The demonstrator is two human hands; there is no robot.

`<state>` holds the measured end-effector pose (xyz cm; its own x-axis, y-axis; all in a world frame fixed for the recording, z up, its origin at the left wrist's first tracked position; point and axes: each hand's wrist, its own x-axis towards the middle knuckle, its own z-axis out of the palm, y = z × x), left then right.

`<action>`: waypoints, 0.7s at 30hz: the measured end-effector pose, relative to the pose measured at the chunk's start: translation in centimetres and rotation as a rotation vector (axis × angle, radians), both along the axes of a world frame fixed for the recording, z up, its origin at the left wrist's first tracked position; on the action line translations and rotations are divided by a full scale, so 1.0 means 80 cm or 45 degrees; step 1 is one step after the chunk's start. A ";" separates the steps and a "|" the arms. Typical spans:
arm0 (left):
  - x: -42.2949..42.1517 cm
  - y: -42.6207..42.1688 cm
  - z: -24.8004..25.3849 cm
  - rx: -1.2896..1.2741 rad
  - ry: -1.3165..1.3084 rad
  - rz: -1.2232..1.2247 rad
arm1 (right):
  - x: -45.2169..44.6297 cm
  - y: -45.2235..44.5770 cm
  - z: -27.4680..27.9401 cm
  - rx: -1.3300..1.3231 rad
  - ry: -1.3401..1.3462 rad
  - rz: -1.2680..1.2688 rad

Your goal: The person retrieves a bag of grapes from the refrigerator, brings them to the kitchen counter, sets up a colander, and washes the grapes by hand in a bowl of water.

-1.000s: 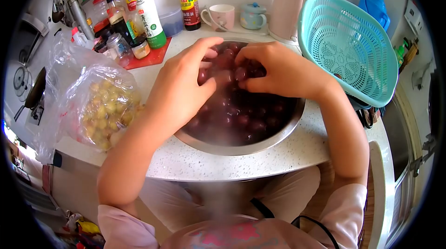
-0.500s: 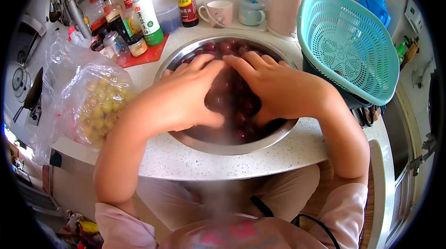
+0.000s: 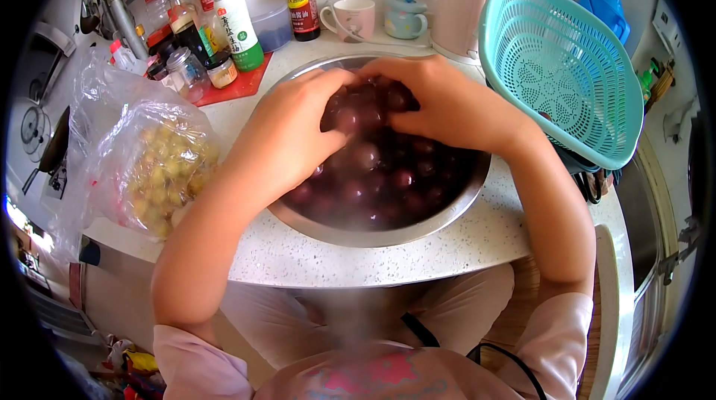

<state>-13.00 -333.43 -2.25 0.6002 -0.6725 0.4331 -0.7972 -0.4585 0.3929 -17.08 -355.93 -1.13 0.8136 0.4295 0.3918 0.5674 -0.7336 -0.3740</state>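
A wide steel basin (image 3: 453, 215) on the counter holds dark liquid and many dark red round fruits (image 3: 403, 178), which look like large grapes; I cannot tell the exact kind. My left hand (image 3: 304, 110) curves round a cluster of them at the basin's far left, thumb toward the middle. Opposite it, my right hand (image 3: 424, 92) cups the same cluster from the far right, its thumb bent inward. Several fruits show between the two palms. Most fingertips are hidden behind the fruits and the hands.
Left of the basin lies a clear plastic bag (image 3: 160, 169) of yellow-green round fruits. Sauce bottles (image 3: 237, 23) and jars crowd a red board (image 3: 257, 80) behind it. At the back stand a pink mug (image 3: 356, 18), a lidded cup (image 3: 403, 18) and a kettle (image 3: 460, 8). A turquoise colander (image 3: 514, 94) leans at the right.
Both hands have moved toward the basin's far side and curled in from a flatter spread, gathering fruits between them. More of the near fruits and liquid now shows.
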 end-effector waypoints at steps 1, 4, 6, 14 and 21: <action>-0.001 0.003 0.003 -0.003 0.028 -0.015 | 0.002 -0.005 -0.003 -0.020 -0.119 0.056; -0.007 0.011 0.011 -0.084 0.207 -0.032 | -0.006 -0.011 0.011 0.007 0.009 0.066; -0.010 0.016 0.018 -0.132 0.305 0.001 | -0.019 -0.007 0.028 -0.002 0.053 -0.065; -0.018 0.037 0.029 -0.389 0.710 -0.050 | -0.043 -0.004 0.045 0.040 0.146 -0.577; -0.016 0.046 0.038 -0.692 1.314 -0.096 | -0.048 0.003 0.023 -0.261 0.151 -0.685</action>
